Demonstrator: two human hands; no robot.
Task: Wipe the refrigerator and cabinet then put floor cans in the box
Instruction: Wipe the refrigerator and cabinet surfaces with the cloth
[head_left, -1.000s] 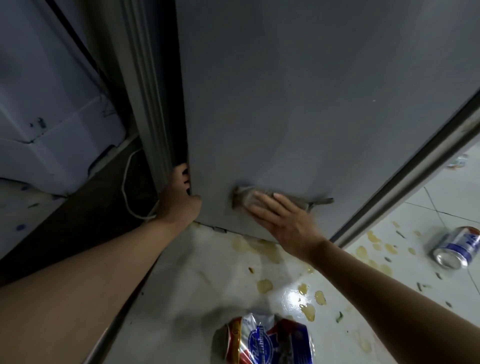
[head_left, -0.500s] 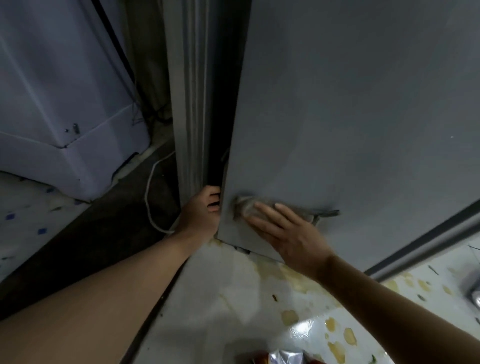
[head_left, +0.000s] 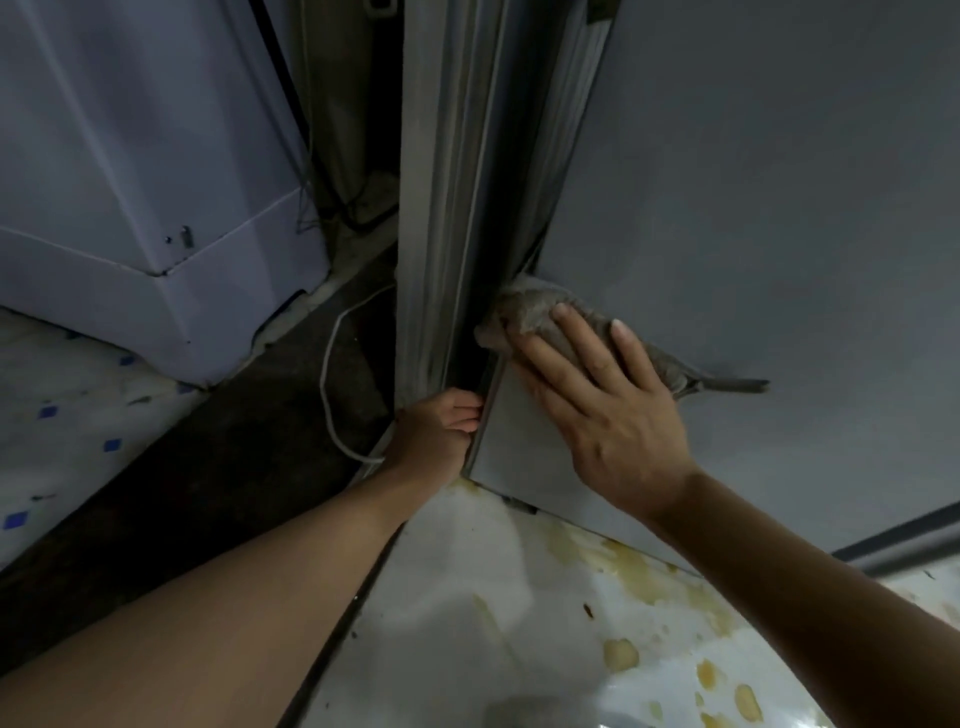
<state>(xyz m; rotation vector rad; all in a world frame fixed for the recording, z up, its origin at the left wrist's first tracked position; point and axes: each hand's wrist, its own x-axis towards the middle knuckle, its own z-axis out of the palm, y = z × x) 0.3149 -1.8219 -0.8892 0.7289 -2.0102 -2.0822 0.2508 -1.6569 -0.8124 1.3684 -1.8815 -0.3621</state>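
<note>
Refrigerator door: grey panel, ajar, lower corner just above the floor.
Cloth: grey rag flat on the door near its left edge, one end trailing right.
Right hand: fingers straight and spread, pressing the cloth to the door.
Left hand: fingers curled round the door's lower edge.
Floor: pale tile, yellow stains below the door.
White cable: loops on the dark strip left of the door.
White appliance: far left, apart.

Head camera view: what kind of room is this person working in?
Probably a home kitchen or utility corner. A tall grey refrigerator door is being wiped with a cloth, a white appliance stands beside it, and the glossy tiled floor carries yellowish spill stains.
</note>
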